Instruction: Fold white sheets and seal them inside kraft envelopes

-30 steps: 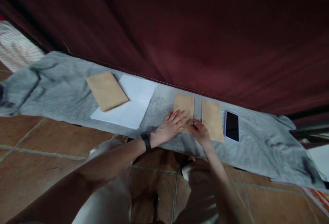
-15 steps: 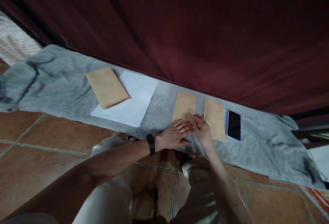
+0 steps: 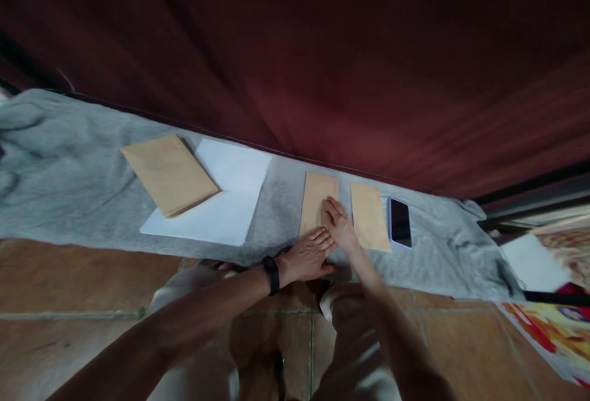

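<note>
A tan paper envelope (image 3: 318, 195) lies on the grey cloth in front of me. My left hand (image 3: 308, 258) rests flat on its near end, fingers stretched out, a black band on the wrist. On the same envelope's right side my right hand (image 3: 338, 224) presses down, its fingers close together and slightly bent, holding nothing that I can see. Just right of that hand lies a second tan envelope (image 3: 370, 217). To the left, a stack of tan envelopes (image 3: 170, 174) sits askew on white paper sheets (image 3: 230, 210) with a crease across them.
A smartphone (image 3: 400, 223) with a pale purple case lies right of the second envelope. Rumpled grey cloth (image 3: 69, 174) covers the narrow surface, with a dark red curtain (image 3: 295, 69) behind it. A colourful printed sheet (image 3: 553, 333) is at the lower right, above the tiled floor (image 3: 69, 278).
My right hand has moved left and away from me onto the envelope, its fingers now laid on the paper. The left hand stays on the near end. The view has shifted somewhat.
</note>
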`<state>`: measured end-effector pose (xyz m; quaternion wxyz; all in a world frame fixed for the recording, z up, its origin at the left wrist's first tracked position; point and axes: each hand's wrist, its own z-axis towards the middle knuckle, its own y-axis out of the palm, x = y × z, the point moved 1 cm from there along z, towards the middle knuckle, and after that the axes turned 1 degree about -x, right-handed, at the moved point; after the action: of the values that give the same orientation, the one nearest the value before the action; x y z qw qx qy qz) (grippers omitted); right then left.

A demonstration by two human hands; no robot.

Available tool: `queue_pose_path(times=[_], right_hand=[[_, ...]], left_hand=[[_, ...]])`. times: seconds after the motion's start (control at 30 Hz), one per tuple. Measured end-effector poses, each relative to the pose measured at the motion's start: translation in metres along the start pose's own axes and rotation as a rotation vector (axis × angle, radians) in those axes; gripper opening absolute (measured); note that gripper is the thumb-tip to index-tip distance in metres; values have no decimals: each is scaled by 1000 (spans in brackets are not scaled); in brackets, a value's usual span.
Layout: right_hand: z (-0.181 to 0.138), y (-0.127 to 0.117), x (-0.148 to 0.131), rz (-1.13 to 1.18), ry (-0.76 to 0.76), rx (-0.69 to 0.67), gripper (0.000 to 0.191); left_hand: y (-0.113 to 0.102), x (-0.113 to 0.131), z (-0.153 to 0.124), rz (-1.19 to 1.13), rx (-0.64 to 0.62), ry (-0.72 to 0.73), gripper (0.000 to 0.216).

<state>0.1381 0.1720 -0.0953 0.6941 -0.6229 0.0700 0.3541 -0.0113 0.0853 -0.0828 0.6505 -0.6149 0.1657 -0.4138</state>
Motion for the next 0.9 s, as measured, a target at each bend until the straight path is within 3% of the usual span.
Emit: queue_pose_path(times=[0.33,0.63,0.9], right_hand=[[57,15,1,-397,34,-59,54],[81,5,1,-228,-114,-184,57],[58,1,-9,-155,-244,-401,57]], left_hand=[[3,-4,-1,-109,-32,-23,79],[-3,-7,-2,-164,-26,8,75],[0,-6,-2,-125,-36,1,75]])
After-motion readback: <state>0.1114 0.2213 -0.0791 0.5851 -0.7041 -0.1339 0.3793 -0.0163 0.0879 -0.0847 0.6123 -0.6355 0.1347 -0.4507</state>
